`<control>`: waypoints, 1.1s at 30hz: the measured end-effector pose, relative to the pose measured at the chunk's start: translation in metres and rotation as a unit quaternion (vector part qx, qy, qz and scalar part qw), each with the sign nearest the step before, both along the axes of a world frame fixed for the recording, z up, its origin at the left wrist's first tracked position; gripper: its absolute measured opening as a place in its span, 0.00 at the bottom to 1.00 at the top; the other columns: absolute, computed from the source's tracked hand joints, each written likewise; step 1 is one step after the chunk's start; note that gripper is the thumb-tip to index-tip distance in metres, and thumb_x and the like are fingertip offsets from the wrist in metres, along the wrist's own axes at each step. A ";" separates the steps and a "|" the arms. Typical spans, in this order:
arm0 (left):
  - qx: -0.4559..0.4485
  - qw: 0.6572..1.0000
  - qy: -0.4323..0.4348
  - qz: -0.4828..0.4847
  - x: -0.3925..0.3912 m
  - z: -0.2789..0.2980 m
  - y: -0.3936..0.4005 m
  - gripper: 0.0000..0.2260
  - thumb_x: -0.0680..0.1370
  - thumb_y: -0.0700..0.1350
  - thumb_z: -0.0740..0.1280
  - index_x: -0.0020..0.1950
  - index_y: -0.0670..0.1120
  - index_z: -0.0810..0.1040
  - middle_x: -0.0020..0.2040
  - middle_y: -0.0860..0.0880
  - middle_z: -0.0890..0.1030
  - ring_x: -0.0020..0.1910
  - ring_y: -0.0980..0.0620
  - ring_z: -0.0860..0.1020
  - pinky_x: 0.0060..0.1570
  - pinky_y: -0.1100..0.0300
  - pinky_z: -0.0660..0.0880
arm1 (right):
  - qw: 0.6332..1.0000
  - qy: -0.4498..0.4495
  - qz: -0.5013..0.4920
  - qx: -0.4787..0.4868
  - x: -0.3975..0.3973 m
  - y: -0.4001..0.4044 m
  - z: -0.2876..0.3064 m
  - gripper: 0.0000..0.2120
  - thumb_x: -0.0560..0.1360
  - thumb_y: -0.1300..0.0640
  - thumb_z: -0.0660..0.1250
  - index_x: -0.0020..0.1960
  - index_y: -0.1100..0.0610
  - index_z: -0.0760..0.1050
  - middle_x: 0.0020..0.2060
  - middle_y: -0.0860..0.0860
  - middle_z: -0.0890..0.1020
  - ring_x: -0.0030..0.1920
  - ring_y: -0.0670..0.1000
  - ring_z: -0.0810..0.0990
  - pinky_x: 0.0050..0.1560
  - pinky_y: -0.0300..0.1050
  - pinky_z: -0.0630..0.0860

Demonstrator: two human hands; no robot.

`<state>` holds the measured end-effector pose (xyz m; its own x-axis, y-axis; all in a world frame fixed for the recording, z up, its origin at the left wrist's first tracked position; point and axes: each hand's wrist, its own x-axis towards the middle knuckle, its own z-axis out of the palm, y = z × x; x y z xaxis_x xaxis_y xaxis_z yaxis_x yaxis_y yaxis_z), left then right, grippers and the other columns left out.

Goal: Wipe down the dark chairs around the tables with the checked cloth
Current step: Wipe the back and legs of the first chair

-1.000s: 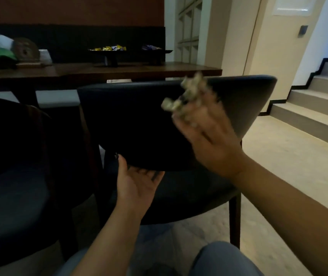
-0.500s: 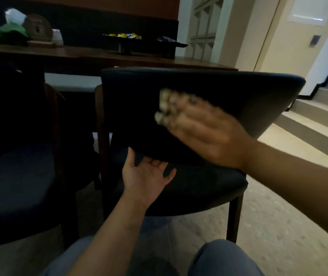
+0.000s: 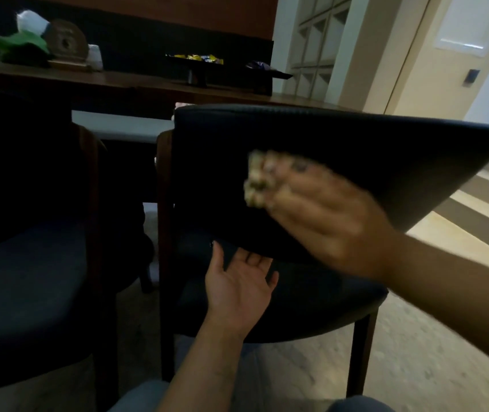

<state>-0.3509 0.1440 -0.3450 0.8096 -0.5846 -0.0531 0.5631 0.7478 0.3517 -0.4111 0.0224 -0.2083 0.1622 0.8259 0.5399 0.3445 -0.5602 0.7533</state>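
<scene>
Fingers (image 3: pixel 284 176) of the right hand (image 3: pixel 326 221) pressed the soft, bunched checked cloth (image 3: pixel 255 185) against the dark padded chair back (image 3: pixel 341 144); whether they curled round it could not be told through blur. Left hand (image 3: pixel 237 286), fingers spread, rested under that backrest's lower edge. Limp and light, the cloth probably handles best wadded under the palm.

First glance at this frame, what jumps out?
The blurred right hand at centre, pressing the checked cloth against the back of the dark chair. Just below it, the left hand is open, palm up, at the backrest's lower edge. Behind, on the long wooden table, a dish of bright yellow wrapped sweets stands out against the dark wall.
</scene>
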 end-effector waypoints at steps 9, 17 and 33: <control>0.004 1.000 0.020 -0.019 0.009 0.007 0.007 0.31 0.78 0.66 0.52 0.65 0.43 0.76 0.62 0.42 0.80 0.67 0.44 0.73 0.71 0.49 0.60 | 0.994 0.090 -0.009 -0.067 0.006 0.014 -0.015 0.08 0.77 0.66 0.64 0.48 0.64 0.83 0.48 0.60 0.84 0.56 0.59 0.79 0.63 0.51 0.70; -0.020 0.999 0.027 -0.027 0.009 0.005 0.003 0.30 0.78 0.67 0.51 0.58 0.45 0.80 0.58 0.44 0.83 0.67 0.46 0.73 0.70 0.50 0.58 | 0.990 0.053 -0.123 -0.032 0.002 0.031 0.010 0.21 0.80 0.57 0.55 0.69 0.65 0.70 0.66 0.61 0.74 0.70 0.62 0.67 0.71 0.60 0.61; 0.043 0.998 0.030 0.016 0.013 -0.001 -0.004 0.30 0.78 0.65 0.51 0.62 0.44 0.78 0.57 0.44 0.83 0.63 0.47 0.74 0.71 0.49 0.55 | 0.993 -0.031 -0.006 0.113 0.012 0.044 0.005 0.12 0.78 0.64 0.66 0.61 0.66 0.77 0.62 0.64 0.76 0.66 0.65 0.72 0.65 0.61 0.71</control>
<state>-0.3378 0.1401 -0.3462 0.8213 -0.5501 -0.1513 0.5619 0.7339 0.3817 -0.3988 0.0668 -0.2033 0.1314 0.6809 0.7205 0.2940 -0.7209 0.6276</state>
